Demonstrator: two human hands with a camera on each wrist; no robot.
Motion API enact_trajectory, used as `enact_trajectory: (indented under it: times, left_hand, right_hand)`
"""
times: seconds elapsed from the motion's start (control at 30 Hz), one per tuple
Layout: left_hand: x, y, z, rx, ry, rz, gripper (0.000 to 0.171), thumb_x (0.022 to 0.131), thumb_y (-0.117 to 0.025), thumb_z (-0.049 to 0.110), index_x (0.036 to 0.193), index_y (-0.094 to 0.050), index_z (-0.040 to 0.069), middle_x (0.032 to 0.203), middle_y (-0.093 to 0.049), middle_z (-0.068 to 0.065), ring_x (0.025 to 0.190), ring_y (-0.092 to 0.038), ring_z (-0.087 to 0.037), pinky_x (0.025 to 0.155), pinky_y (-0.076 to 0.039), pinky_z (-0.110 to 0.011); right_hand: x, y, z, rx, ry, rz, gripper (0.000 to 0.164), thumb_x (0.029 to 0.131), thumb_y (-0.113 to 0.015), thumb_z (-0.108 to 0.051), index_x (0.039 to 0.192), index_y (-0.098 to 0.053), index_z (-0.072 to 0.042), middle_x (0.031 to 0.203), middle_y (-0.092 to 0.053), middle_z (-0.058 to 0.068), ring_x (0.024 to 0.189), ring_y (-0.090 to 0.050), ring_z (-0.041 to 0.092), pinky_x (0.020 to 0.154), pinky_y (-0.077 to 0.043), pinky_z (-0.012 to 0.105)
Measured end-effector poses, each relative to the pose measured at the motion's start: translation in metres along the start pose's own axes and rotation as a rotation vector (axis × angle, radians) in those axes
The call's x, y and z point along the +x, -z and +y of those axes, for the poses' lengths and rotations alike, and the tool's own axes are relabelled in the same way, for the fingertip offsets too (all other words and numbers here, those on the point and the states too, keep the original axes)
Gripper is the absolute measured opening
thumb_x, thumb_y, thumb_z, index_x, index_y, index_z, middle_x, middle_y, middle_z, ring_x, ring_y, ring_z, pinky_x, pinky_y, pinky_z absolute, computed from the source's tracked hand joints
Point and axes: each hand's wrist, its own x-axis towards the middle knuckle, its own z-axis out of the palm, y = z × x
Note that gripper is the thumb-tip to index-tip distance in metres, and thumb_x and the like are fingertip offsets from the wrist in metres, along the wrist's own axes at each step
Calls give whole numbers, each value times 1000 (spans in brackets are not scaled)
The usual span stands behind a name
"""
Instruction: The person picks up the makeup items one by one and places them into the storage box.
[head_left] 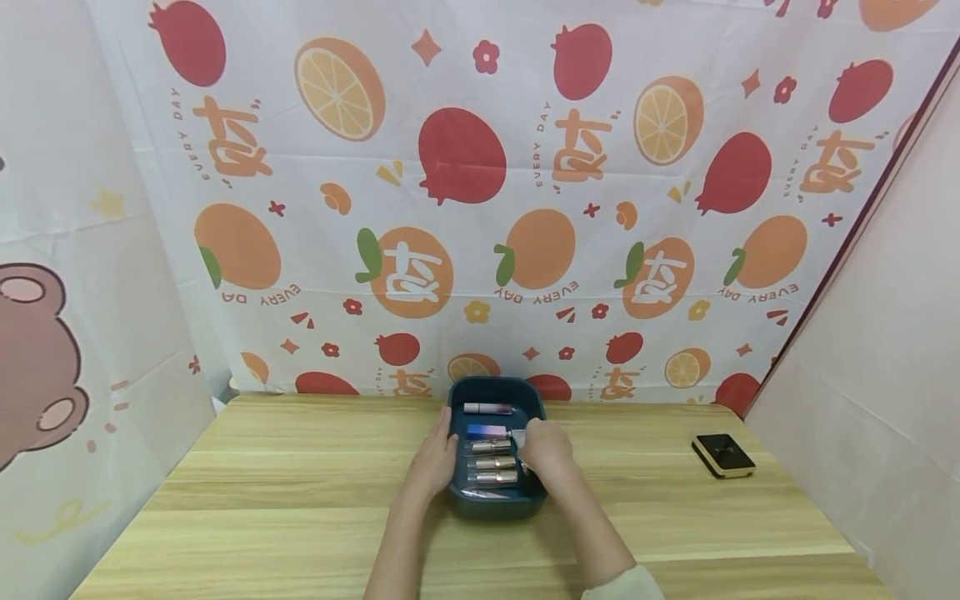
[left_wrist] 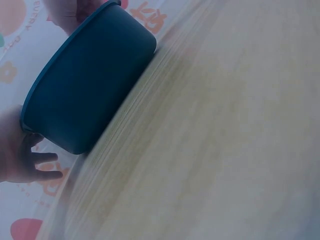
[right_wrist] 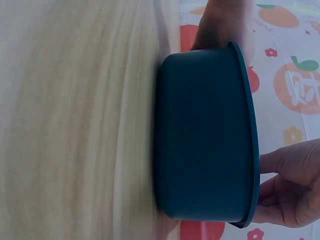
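A dark teal plastic bin (head_left: 497,510) stands on the table. In it lie a white-and-plum lip gloss tube (head_left: 487,408), a blue-and-pink tube (head_left: 486,432), and several clear-and-gold lipstick tubes (head_left: 492,463) in a row. My left hand (head_left: 433,458) holds the bin's left rim, its thumb at the edge and some fingers stretched along the outside. Over the right rim reaches my right hand (head_left: 546,450), pinching a small pale item (head_left: 519,437) beside the blue-and-pink tube. In the right wrist view, the fingertips of the right hand (right_wrist: 295,185) are hidden behind the bin's rim.
On the right of the wooden table (head_left: 300,467) lies a flat black square box (head_left: 723,454) with gold-coloured sides. A fruit-print cloth (head_left: 465,250) hangs behind the table's back edge, close to the bin. Pale cloth walls stand at both sides.
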Motion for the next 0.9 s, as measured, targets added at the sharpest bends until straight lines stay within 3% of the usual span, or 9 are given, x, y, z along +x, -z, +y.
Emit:
enact_trajectory:
  times: [0.33,0.5,0.67,0.9]
  left_hand:
    - [0,2,1,-7,-9,5,50,99,-34,11,145,-19,-1,148,-17,-19,133,-18,-35,106,-17,-48]
    - [0,3,2,-11,-1,3,50,99,-33,12,145,-18,0,149,-16,-18,134,-18,-35,106,-17,-48]
    - [-1,1,1,-1,-5,2,50,99,-34,11,144,-19,-1,148,-17,-19,133,-18,-36,106,-17,-48]
    - [1,1,2,-3,-7,4,50,99,-33,11,144,-19,-1,148,-16,-18,133,-18,-35,106,-17,-48]
  right_hand:
    - [-3,13,3,100,21,100,11,79,-67,-6,75,-62,3,66,-59,11,57,-55,19,51,-50,32]
    - [-2,17,6,152,17,95,11,80,-66,-5,70,-64,-1,63,-57,8,58,-53,19,52,-48,31]
    - [-3,19,11,202,-9,86,6,80,-67,-5,80,-68,1,74,-63,11,67,-59,21,62,-54,34]
    - [-2,19,19,228,-14,95,5,81,-67,-6,79,-68,-2,72,-62,8,63,-58,19,59,-53,30]
